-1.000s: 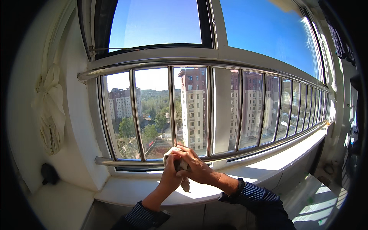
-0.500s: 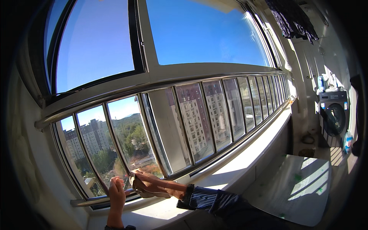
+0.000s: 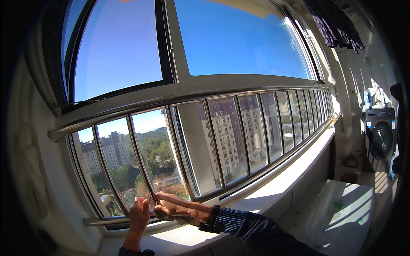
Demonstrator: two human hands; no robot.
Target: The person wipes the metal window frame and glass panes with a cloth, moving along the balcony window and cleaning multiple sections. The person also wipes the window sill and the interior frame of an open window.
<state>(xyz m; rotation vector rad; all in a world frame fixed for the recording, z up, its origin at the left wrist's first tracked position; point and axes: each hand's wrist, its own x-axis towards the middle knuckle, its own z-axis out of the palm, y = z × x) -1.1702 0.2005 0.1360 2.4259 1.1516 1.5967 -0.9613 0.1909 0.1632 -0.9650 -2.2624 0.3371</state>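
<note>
A metal window railing (image 3: 239, 136) with upright bars runs along the sill. At the foot of one upright bar (image 3: 140, 160), low on the left, my right hand (image 3: 177, 206) is closed round the metal, its arm reaching in from the right. A greyish patch shows under that hand; I cannot tell whether it is cloth or shadow. Just left of it, my left hand (image 3: 139, 211) is raised before the lower rail (image 3: 109, 221), fingers curled in and thumb up. Whatever lies inside its fingers is hidden. The two hands are close together.
Below the railing runs a white sill (image 3: 273, 187). A pale tabletop (image 3: 320, 213) with sunlit stripes lies to the lower right. At the far right stands a dark washing machine (image 3: 380, 136) with bottles on top. Dark clothing (image 3: 335, 25) hangs above. Tall buildings (image 3: 228, 136) show outside.
The whole view has swung slightly, so railing and hands sit further right. My right hand keeps its place at the bar's foot. My left fingers have shifted a little, the thumb now standing up.
</note>
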